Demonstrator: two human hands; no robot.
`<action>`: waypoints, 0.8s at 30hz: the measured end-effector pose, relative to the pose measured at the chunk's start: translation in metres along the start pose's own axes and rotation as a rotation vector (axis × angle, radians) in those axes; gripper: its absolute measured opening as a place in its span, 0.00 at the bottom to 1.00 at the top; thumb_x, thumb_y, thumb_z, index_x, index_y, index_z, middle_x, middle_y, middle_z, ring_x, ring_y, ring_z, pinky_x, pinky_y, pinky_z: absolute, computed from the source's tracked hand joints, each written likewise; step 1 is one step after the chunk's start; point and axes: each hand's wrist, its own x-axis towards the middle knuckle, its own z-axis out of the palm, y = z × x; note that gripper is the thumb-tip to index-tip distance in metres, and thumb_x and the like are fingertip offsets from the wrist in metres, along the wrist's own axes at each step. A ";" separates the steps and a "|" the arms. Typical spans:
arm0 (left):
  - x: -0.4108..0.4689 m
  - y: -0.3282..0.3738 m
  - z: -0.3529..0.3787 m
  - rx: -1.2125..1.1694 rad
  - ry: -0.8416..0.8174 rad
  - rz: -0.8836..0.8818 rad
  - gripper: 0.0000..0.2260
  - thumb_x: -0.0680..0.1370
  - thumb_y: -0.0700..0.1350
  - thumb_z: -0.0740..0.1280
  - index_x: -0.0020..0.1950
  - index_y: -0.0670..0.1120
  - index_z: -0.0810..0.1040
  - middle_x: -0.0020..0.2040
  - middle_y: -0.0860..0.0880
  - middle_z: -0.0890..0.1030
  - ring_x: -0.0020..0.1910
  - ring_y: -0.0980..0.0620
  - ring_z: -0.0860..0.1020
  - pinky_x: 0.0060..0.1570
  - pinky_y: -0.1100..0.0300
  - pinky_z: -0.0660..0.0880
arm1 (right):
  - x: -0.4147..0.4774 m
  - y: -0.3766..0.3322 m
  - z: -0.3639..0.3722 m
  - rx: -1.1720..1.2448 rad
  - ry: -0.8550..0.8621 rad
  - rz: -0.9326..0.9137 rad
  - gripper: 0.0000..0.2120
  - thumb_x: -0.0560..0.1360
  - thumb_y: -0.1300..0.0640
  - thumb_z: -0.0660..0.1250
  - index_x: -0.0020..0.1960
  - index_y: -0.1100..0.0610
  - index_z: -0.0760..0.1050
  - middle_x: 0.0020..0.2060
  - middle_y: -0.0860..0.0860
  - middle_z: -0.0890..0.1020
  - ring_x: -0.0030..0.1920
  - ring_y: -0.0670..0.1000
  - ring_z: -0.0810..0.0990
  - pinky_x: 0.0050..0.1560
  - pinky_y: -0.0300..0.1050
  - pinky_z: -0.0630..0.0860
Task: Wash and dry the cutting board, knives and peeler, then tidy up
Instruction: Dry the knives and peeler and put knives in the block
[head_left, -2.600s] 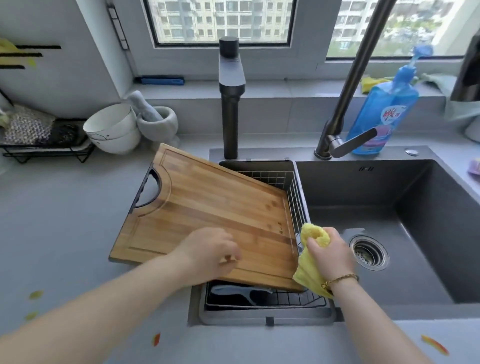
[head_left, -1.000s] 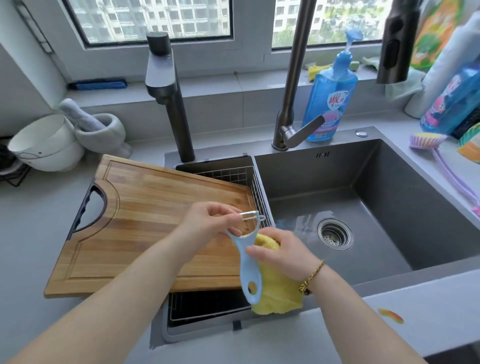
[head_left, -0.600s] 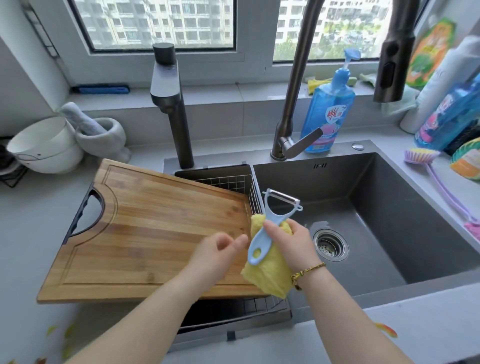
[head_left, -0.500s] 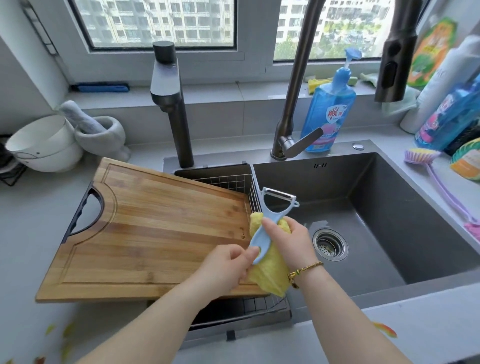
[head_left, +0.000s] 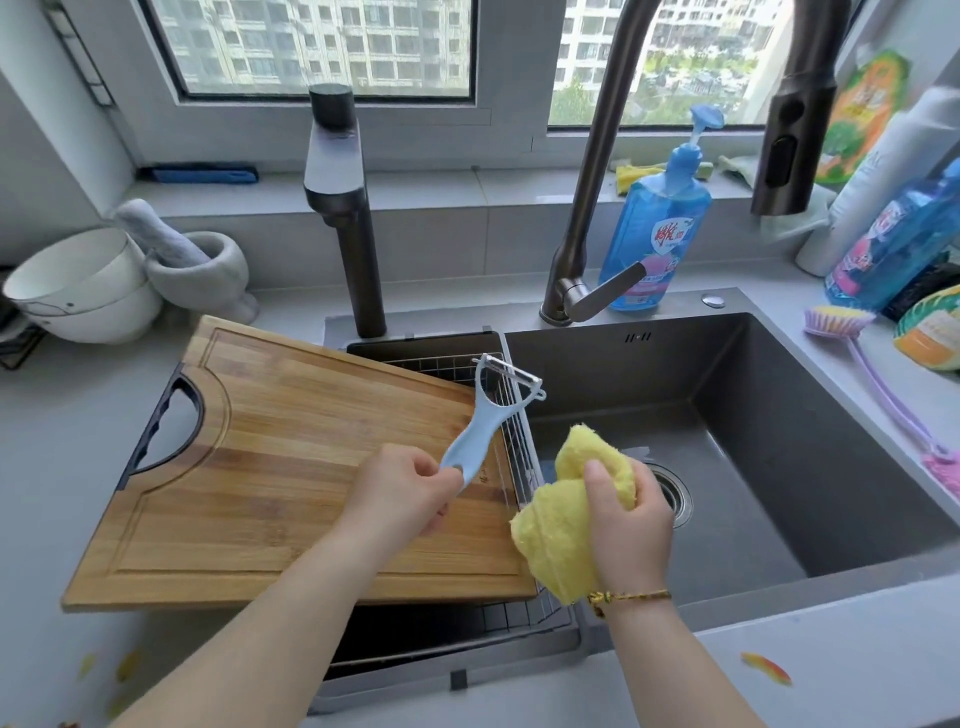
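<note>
A wooden cutting board (head_left: 270, 467) with a dark handle cut-out lies half on the counter, half over the wire drain basket (head_left: 511, 447). My left hand (head_left: 402, 491) grips the lower end of a light blue peeler (head_left: 480, 423), whose metal blade points up and away above the board's right edge. My right hand (head_left: 626, 519) is closed around a bunched yellow cloth (head_left: 563, 540) over the left part of the dark sink (head_left: 779, 467), apart from the peeler. No knives show from here.
A tall dark faucet (head_left: 587, 208) and a dark dispenser column (head_left: 343, 208) stand behind the sink. A blue soap bottle (head_left: 654, 228), bottles and a purple brush (head_left: 878, 379) crowd the right. White bowls (head_left: 83, 286) and a mortar (head_left: 200, 270) sit left. Peel scraps (head_left: 766, 667) lie on the counter.
The peeler passed from my right hand and the cloth into my left hand, now held by its handle end. My right hand with the cloth moved right, away from it.
</note>
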 end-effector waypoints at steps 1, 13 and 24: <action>0.001 0.001 -0.002 -0.004 -0.001 0.001 0.10 0.74 0.40 0.66 0.32 0.43 0.78 0.25 0.51 0.78 0.24 0.57 0.76 0.27 0.64 0.73 | -0.004 0.000 0.002 -0.008 0.025 -0.110 0.04 0.65 0.46 0.63 0.38 0.45 0.72 0.37 0.44 0.75 0.40 0.45 0.74 0.41 0.37 0.70; -0.011 -0.004 -0.011 -0.307 -0.126 -0.016 0.08 0.77 0.41 0.66 0.39 0.44 0.80 0.30 0.50 0.83 0.29 0.57 0.81 0.28 0.66 0.77 | -0.011 0.025 0.041 -0.694 -0.067 -1.058 0.20 0.60 0.56 0.65 0.51 0.48 0.69 0.42 0.51 0.81 0.43 0.46 0.69 0.32 0.35 0.75; -0.017 0.000 -0.005 -0.366 -0.017 0.102 0.06 0.74 0.39 0.68 0.39 0.47 0.82 0.30 0.50 0.83 0.30 0.59 0.81 0.30 0.68 0.77 | -0.014 0.014 0.050 -0.594 -0.067 -0.874 0.14 0.65 0.52 0.59 0.51 0.47 0.72 0.42 0.50 0.80 0.41 0.47 0.76 0.29 0.34 0.71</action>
